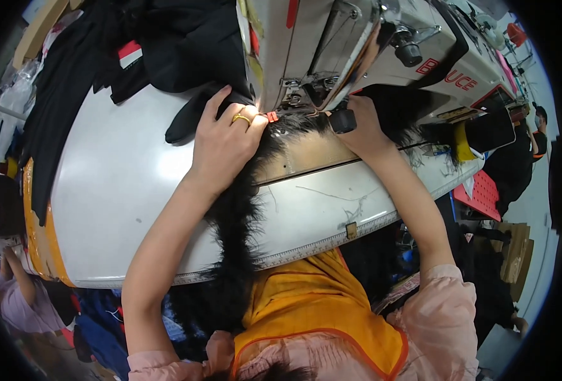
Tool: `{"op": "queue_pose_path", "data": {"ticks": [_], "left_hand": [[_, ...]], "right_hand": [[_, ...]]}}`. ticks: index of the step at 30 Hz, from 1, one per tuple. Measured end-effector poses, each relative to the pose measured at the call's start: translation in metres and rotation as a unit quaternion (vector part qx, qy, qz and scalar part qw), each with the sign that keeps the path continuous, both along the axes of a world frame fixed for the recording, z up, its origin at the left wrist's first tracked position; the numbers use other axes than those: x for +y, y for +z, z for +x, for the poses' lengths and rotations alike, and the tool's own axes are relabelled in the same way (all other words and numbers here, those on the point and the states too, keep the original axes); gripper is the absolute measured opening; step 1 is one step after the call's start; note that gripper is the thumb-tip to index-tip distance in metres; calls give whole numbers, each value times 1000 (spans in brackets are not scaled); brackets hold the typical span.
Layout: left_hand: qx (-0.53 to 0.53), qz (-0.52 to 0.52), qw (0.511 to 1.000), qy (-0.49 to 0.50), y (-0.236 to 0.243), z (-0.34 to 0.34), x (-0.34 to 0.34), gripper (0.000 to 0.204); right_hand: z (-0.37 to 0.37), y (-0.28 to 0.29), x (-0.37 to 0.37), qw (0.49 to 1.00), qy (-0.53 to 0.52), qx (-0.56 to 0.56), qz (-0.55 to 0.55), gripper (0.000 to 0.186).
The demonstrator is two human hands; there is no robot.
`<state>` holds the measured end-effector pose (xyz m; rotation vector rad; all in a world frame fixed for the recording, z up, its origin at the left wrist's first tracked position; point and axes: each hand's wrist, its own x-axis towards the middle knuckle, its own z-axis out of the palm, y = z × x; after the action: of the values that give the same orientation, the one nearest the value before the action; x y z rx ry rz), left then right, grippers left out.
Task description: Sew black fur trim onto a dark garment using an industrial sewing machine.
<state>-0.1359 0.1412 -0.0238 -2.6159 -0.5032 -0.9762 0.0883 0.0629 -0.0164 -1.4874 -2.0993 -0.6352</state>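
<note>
A strip of black fur trim [235,222] runs from my lap over the table edge and up to the needle area of a white sewing machine [449,47]. My left hand [227,141], with a yellow ring on one finger, is closed on the fur just left of the lit presser foot. Its index finger reaches onto the black fabric [189,66] behind. A small red part [271,117] sits at the fingertips. My right hand [368,130] is right of the needle area beside more black fur. A black knob and the machine head hide most of its fingers.
A white table [116,190] with a ruler tape [319,245] curves along my front. Black garments hang over its left side. Loose threads lie near the machine bed [306,155]. A red perforated tray [481,195] is at right. Other people show at the far left and right.
</note>
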Motion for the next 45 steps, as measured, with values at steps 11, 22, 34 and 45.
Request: {"op": "queue_pose_path", "data": {"ticks": [11,22,34,45], "left_hand": [[5,42,999,9,-1,2,5,3],[-32,-93,995,20,0,-5,12,18],[64,-4,998,0,7,-4,-43,16],[-1,-22,1000,-17,6,-9,-14,15]], "right_hand": [[-3,3,10,997,-37,-2,-70,4],[2,4,8,997,13,2,-70,10],[-31,19,-42,985,93,-36,-144,46],[-2,-4,-17,987,10,-77,-140,48]]}}
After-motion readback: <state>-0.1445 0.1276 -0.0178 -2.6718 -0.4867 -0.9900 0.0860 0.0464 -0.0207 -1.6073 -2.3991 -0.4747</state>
